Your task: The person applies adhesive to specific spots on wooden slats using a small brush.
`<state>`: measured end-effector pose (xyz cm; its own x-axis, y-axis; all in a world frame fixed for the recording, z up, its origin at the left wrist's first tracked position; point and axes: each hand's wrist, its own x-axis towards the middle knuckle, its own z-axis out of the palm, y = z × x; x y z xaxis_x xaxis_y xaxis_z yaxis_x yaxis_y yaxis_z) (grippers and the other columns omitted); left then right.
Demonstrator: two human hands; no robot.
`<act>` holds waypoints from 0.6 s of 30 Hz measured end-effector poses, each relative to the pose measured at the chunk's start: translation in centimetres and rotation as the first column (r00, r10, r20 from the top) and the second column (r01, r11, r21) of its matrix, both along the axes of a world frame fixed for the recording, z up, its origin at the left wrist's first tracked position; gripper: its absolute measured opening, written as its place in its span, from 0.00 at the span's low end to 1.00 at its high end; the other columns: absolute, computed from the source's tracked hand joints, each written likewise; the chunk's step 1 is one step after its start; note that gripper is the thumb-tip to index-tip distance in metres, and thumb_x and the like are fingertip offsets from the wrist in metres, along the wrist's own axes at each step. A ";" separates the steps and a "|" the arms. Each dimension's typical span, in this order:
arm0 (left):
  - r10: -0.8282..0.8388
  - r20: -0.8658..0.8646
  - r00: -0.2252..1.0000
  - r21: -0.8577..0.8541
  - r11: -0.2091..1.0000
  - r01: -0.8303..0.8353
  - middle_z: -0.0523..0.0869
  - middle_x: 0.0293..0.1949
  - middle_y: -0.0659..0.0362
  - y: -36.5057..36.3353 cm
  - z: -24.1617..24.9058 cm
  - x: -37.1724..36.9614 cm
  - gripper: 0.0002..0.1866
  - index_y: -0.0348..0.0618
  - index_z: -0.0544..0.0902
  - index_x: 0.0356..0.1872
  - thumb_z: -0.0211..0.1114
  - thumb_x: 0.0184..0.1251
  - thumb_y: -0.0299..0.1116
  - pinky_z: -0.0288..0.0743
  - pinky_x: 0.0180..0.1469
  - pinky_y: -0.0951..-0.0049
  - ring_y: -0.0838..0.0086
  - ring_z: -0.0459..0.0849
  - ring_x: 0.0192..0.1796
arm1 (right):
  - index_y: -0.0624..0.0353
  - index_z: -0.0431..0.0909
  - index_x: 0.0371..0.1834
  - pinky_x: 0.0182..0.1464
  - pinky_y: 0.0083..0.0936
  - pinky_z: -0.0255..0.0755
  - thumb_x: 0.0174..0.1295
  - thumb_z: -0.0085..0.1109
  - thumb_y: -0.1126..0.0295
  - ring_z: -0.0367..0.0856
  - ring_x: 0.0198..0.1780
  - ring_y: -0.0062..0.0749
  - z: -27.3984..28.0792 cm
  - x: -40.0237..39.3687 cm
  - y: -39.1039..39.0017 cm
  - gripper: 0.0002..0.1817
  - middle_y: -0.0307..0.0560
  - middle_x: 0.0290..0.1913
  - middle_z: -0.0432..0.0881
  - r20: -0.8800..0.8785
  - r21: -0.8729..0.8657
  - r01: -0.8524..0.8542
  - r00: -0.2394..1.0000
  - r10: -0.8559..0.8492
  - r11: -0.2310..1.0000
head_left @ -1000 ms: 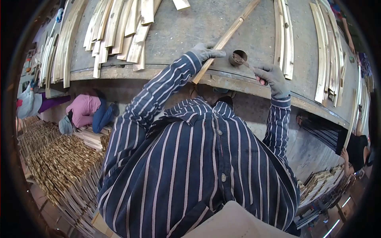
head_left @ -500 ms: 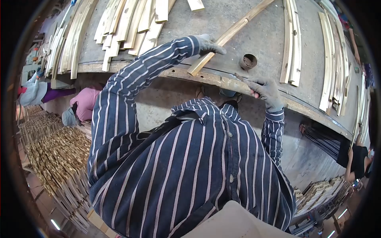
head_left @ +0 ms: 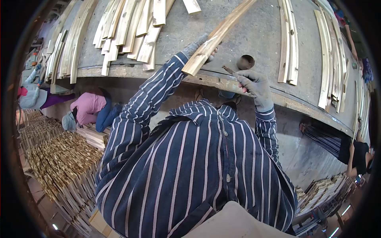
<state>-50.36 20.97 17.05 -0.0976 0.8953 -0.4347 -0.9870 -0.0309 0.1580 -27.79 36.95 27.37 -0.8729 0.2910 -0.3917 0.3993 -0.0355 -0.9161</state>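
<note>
A long wooden strip (head_left: pixel 214 39) slants up and away over the bench, its broad pale face showing and its near end at the bench's front edge. My left hand (head_left: pixel 198 47), in a grey glove, grips it from beneath near that end, with part of the fingers hidden behind the wood. In a grey glove too, my right hand (head_left: pixel 256 86) holds a small narrow tool (head_left: pixel 229 70) between thumb and fingers, its tip pointing left towards the strip. Just beyond my right hand stands a round cup (head_left: pixel 245 62) with dark contents.
Wooden strips (head_left: pixel 127 29) lie on the bench (head_left: pixel 178 35) at the left, and more strips (head_left: pixel 289 43) at the right. A person in pink (head_left: pixel 90 106) crouches at the left by stacked wood (head_left: pixel 59 158). Another person in black (head_left: pixel 357 158) is at the far right.
The strip has turned to show its broad face, and its near end has moved slightly left. My left hand has shifted under it. The tool in my right hand has moved left and now shows more clearly.
</note>
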 end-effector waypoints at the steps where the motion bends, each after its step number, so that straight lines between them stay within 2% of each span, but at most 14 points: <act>1: -0.001 -0.003 1.000 -0.002 1.000 0.001 0.79 0.35 0.53 -0.3 -0.1 0.2 0.33 0.37 0.69 0.62 0.56 0.70 0.55 0.83 0.30 0.73 0.69 0.80 0.31 | 0.64 0.83 0.46 0.23 0.06 0.65 0.65 0.60 0.72 0.71 0.21 0.08 0.1 0.0 0.0 0.10 0.33 0.25 0.79 -0.003 -0.002 0.001 1.000 -0.001 1.000; 3: 0.034 0.102 0.994 0.288 0.956 -0.063 0.76 0.32 0.58 -1.0 -0.2 0.5 0.25 0.37 0.72 0.58 0.54 0.74 0.49 0.78 0.27 0.75 0.73 0.75 0.28 | 0.64 0.83 0.46 0.23 0.06 0.65 0.65 0.60 0.73 0.71 0.21 0.07 0.3 0.0 -0.1 0.10 0.34 0.25 0.79 0.013 -0.027 0.013 1.000 -0.013 1.000; 4: -0.041 0.143 0.989 0.444 0.895 -0.027 0.76 0.31 0.60 -0.8 -0.3 0.4 0.14 0.40 0.76 0.47 0.55 0.73 0.41 0.74 0.29 0.76 0.75 0.71 0.28 | 0.64 0.83 0.46 0.23 0.06 0.65 0.65 0.60 0.73 0.71 0.21 0.07 0.2 0.0 -0.2 0.10 0.34 0.25 0.79 0.011 -0.030 0.013 1.000 -0.013 0.999; 5: -0.042 0.140 0.989 0.442 0.897 -0.025 0.76 0.31 0.60 -0.6 -0.4 0.6 0.14 0.40 0.76 0.47 0.55 0.73 0.41 0.74 0.29 0.76 0.75 0.71 0.28 | 0.64 0.83 0.46 0.23 0.06 0.65 0.65 0.60 0.73 0.71 0.21 0.07 0.1 0.0 -0.2 0.10 0.34 0.25 0.79 0.019 -0.018 0.009 1.000 -0.009 1.000; 7: -0.017 0.281 0.960 0.566 0.811 -0.151 0.74 0.31 0.62 -0.2 -0.5 1.7 0.08 0.44 0.75 0.39 0.56 0.71 0.37 0.72 0.33 0.74 0.75 0.69 0.31 | 0.64 0.83 0.46 0.23 0.06 0.64 0.65 0.60 0.73 0.71 0.21 0.07 0.1 0.0 -0.2 0.10 0.34 0.25 0.79 0.026 -0.008 0.006 1.000 -0.006 1.000; 8: -0.014 0.317 0.948 0.578 0.796 -0.181 0.73 0.30 0.63 0.0 -0.5 2.1 0.07 0.47 0.74 0.31 0.55 0.69 0.35 0.71 0.37 0.74 0.74 0.67 0.34 | 0.64 0.83 0.46 0.23 0.05 0.64 0.65 0.60 0.73 0.71 0.21 0.07 0.3 -0.1 -0.3 0.10 0.34 0.25 0.79 0.021 -0.023 0.007 1.000 -0.006 1.000; 12: -0.003 0.337 0.941 0.581 0.788 -0.206 0.75 0.35 0.60 0.6 -0.8 2.5 0.10 0.44 0.78 0.29 0.55 0.67 0.37 0.74 0.41 0.73 0.71 0.70 0.37 | 0.64 0.83 0.45 0.22 0.05 0.64 0.64 0.59 0.73 0.71 0.21 0.07 0.3 -0.2 -0.3 0.09 0.34 0.25 0.79 0.005 -0.049 0.000 1.000 0.000 0.999; 16: 0.040 0.349 0.936 0.545 0.804 -0.238 0.72 0.33 0.61 0.3 -0.5 2.3 0.09 0.46 0.76 0.27 0.53 0.67 0.35 0.70 0.37 0.74 0.72 0.67 0.36 | 0.65 0.83 0.45 0.22 0.05 0.63 0.64 0.59 0.73 0.72 0.21 0.07 0.2 -0.4 -0.3 0.09 0.35 0.25 0.80 0.009 -0.029 -0.010 1.000 0.011 1.000; 18: 0.037 0.267 0.963 0.554 0.812 -0.185 0.73 0.33 0.61 0.0 -0.1 2.1 0.11 0.42 0.79 0.29 0.54 0.69 0.36 0.76 0.41 0.71 0.69 0.72 0.39 | 0.65 0.83 0.45 0.22 0.05 0.63 0.64 0.59 0.73 0.72 0.21 0.07 0.4 -0.5 -0.5 0.09 0.35 0.25 0.80 0.007 -0.029 -0.010 1.000 0.010 1.000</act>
<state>-48.24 20.94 16.90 -0.1738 0.9765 0.1274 -0.9757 -0.1532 -0.1564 -28.27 36.41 27.76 -0.8727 0.2706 -0.4063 0.4065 -0.0580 -0.9118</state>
